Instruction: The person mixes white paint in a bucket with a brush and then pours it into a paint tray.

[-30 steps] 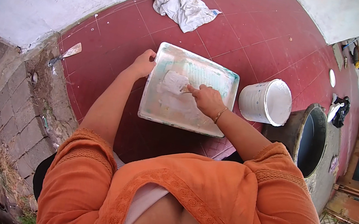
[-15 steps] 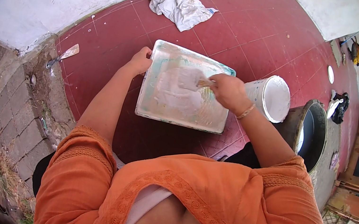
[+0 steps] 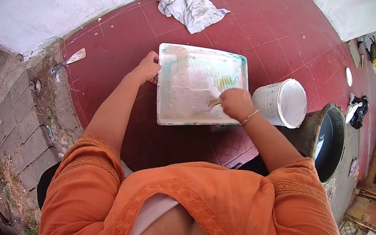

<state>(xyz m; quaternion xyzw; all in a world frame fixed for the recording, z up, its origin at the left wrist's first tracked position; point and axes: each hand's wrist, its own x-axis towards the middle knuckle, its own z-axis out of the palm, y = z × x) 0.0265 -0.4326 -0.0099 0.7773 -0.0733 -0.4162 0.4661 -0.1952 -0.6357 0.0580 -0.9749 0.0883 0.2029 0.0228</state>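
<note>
Overall, a red tiled floor [image 3: 289,29] is shown, with a dark round tub [image 3: 307,133] at the right. Centrally, before the person, a rectangular tray [image 3: 168,94] smeared with white is seen; just right of it a white bucket [image 3: 266,101] is placed. The tray's left rim is gripped by the left hand's [image 3: 148,67] curled fingers; a short wooden-handled tool [image 3: 214,102] is pinched by the right hand's [image 3: 238,103] fingers, over the tray's interior

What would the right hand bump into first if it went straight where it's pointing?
Past the tool it holds, the right hand would probably meet the white-smeared tray first, though its height above that is hard to judge here.
</note>
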